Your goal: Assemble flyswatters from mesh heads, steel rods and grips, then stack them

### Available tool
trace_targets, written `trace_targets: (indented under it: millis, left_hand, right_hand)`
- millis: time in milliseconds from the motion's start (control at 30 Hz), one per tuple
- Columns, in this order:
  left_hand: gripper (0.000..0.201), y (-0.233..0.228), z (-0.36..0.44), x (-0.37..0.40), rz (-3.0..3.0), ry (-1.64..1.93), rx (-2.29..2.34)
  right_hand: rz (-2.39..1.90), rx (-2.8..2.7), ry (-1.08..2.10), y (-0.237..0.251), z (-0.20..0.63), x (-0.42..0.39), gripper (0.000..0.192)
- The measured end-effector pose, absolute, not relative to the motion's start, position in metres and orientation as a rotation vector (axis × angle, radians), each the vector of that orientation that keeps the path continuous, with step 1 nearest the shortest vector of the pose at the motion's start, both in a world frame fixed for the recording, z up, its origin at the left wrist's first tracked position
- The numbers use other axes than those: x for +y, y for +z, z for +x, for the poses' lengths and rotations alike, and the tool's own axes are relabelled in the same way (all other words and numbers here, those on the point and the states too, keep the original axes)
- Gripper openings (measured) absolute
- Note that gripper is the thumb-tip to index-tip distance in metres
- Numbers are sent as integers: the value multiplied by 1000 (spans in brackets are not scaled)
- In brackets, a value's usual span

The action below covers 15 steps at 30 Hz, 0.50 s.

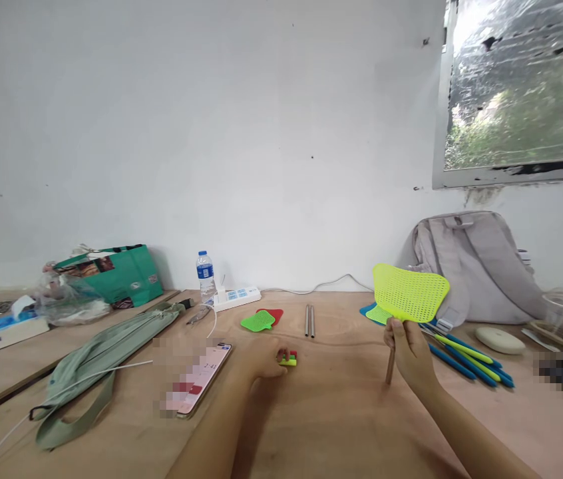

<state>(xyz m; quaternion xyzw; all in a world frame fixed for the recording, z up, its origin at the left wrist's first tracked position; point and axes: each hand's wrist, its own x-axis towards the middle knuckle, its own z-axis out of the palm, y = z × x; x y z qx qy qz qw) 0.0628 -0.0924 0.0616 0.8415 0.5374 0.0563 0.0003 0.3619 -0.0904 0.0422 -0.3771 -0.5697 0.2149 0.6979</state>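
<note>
Pale plywood worktop (321, 426) fills the lower frame under a bare white wall. Nearest, at lower centre, the left hand (261, 362) lies low on the wood, its fingers (281, 356) curled shut around a small stack of green, red and yellow plastic pieces (289, 360). To its left lies a smartphone in a pale case (201, 382), and further left a sage-green fabric pouch with a strap (106, 352).

At centre right the right hand (408, 352) stands upright, fingers closed around a thin brown stick handle (390, 369) whose lower end rests on the worktop; on top sits a neon-yellow mesh fly-swatter head (410, 293), upright and facing the camera. Keeping the stick braced on the wood and the grip close under the head seems the steadiest way to hold it.

Right of that hand lies a bundle of blue and green plastic handles (466, 356). Behind the hands lie a green swatter head (257, 322) over a red one (274, 313), and two grey metal rods (309, 320). Farther back stand a clear water bottle (205, 274), a white power strip (236, 297), a green shopping bag (116, 273) at left and a grey backpack (476, 266) at right under the window (521, 93).
</note>
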Motion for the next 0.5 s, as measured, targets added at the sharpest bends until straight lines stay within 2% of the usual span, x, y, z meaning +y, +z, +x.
trace_targets:
  millis: [233, 500]
  left_hand:
    - [16, 63, 65, -92, 2620, 182, 1712]
    - [19, 58, 63, -88, 2593, 200, 1631]
  right_hand:
    - [-802, -1288, 492, 42, 368, -84, 33]
    - [-1073, -1284, 221, 32, 397, -77, 39]
